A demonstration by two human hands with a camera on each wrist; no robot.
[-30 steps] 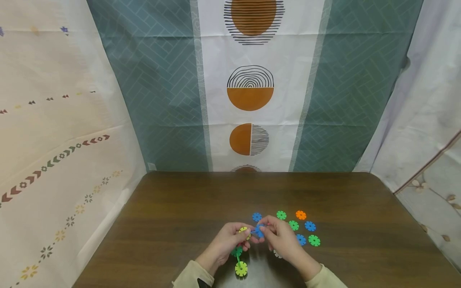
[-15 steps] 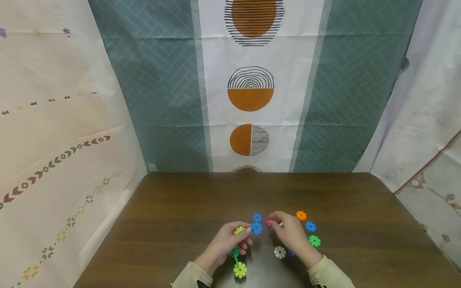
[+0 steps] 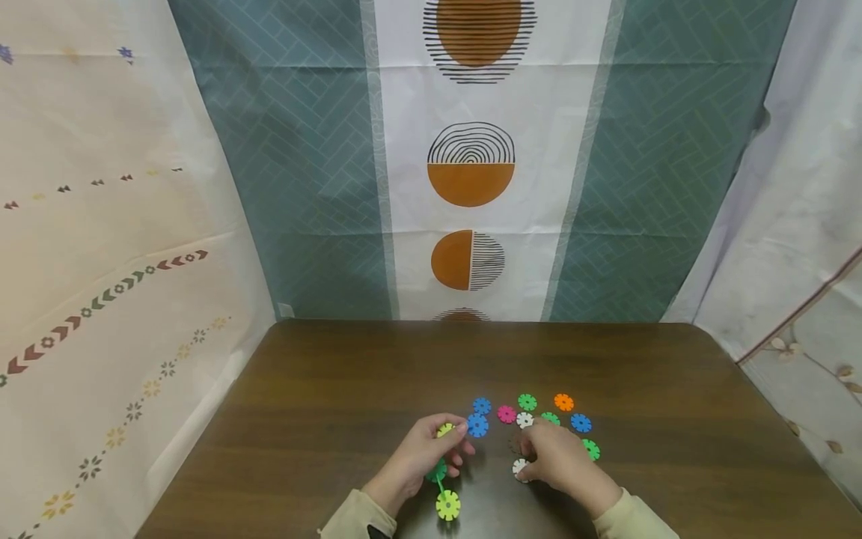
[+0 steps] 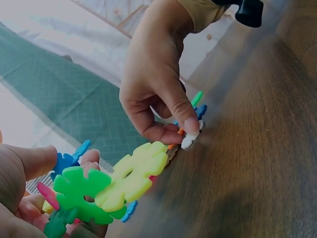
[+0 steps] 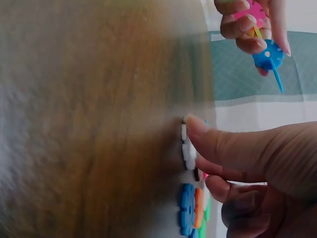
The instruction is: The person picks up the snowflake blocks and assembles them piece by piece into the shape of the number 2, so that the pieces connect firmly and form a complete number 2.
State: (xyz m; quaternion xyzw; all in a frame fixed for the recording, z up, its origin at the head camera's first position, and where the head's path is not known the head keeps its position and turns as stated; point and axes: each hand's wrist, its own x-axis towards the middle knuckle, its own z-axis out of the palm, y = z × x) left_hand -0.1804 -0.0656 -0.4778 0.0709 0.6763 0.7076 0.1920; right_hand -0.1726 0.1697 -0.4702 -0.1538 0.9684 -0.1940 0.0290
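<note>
Notched plastic discs are joined into a chain; my left hand (image 3: pixel 424 451) holds it between thumb and fingers. In the left wrist view the chain shows a green disc (image 4: pixel 81 193) and a yellow disc (image 4: pixel 133 176); pink and blue parts are partly covered by the fingers. At its far end is a blue disc (image 3: pixel 478 425). Down on the table, my right hand (image 3: pixel 564 458) pinches a white disc (image 3: pixel 520 469) at its edges with thumb and fingertips. The right wrist view shows the white disc (image 5: pixel 188 148) lying flat under that thumb.
Loose discs lie beyond the right hand on the brown table (image 3: pixel 323 419): pink (image 3: pixel 506 414), a second white one (image 3: pixel 524 421), orange (image 3: pixel 563 403), blue (image 3: pixel 581 423), several green, and a dark brown one (image 3: pixel 515 443). Patterned cloths hang behind and beside the table.
My right hand let go of the blue disc, which stays on the chain, passed over the pink disc and came back nearer to the white one. The left hand has barely moved.
</note>
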